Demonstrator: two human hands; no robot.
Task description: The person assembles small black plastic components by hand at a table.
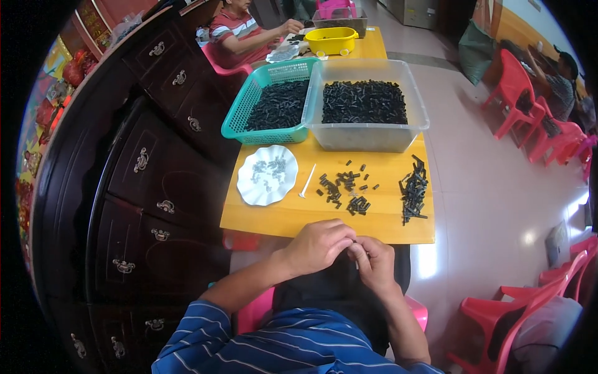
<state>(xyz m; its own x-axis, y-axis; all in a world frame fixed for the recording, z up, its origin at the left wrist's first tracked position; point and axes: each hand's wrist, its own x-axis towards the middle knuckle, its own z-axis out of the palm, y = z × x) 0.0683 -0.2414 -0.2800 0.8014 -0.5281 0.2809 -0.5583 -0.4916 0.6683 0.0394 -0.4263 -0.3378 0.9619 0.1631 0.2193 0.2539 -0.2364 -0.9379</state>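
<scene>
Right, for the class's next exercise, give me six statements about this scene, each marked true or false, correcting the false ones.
1. The green basket stands left of the translucent bin. True.
2. The translucent bin is empty. False: it holds many black pieces.
3. The left hand and right hand are close together. True.
4. Both hands grip the bin's rim. False: they are near the table's front edge.
5. The white plate has a wavy rim. True.
6. The plate stands beyond the basket. False: it is nearer the person.
</scene>
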